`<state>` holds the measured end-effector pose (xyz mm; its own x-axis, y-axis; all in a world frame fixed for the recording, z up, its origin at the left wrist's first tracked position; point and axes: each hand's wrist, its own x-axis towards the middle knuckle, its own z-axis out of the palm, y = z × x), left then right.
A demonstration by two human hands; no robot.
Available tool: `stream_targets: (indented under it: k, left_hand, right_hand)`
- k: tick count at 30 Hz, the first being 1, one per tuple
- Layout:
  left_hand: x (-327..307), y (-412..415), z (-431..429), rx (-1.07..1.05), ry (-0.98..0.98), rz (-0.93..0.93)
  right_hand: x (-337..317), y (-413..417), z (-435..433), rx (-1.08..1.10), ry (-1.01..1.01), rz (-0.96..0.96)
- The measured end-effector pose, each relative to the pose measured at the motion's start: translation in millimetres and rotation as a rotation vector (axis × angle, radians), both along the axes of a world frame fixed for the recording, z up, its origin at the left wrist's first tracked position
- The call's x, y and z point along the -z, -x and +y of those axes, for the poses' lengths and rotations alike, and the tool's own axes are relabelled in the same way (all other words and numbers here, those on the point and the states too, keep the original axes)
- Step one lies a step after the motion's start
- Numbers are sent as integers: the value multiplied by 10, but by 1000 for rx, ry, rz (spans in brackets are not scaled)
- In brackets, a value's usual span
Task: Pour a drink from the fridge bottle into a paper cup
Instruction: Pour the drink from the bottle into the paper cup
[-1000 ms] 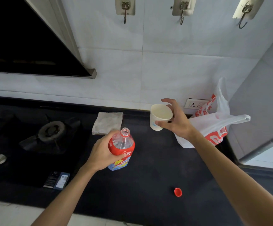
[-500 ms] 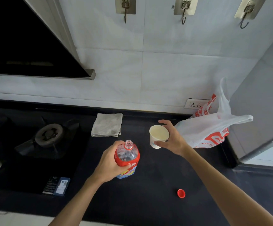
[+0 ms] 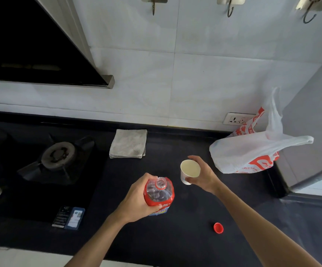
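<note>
The main risk was a spill onto the black counter (image 3: 185,228): the bottle (image 3: 159,195), uncapped and upright in the left hand (image 3: 137,201), stood near the middle of the counter, and its narrow mouth sat just left of the paper cup (image 3: 189,170) without touching it. A quick tip could send the drink past the small rim. The cup looked light and soft, so a hard squeeze from the right hand (image 3: 204,177) might buckle it, or the stream might push it aside.

The left fingers were wrapped tight around the bottle's red label; the right fingers curled around the cup's side, holding it. Whether the cup rested on the counter could not be told.

Counted, largest first: one gas burner (image 3: 57,155), one plastic bag (image 3: 252,153) at the far right, one folded cloth (image 3: 128,143), one bottle, one cup, three wall hooks (image 3: 230,10), one red cap (image 3: 218,227) lying near right.
</note>
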<state>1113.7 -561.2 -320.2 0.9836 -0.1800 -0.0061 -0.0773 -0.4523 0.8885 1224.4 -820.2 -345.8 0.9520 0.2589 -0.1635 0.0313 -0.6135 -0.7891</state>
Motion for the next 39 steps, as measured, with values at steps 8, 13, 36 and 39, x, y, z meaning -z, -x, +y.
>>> stream_targets:
  k: [8,13,36,39]
  left_hand:
    - [77,130,-34,4,-10,60]
    - [112,198,-73,-1,-20,70]
    - [136,193,-34,54,21,231]
    - [137,197,-38,57,41,226]
  right_hand:
    - [163,-52,-5,-18,-7,6]
    - [267,-40,18,-17,5,15]
    - [505,-69,140,-48,26,65]
    - [468,-73,98,-61,-4,100]
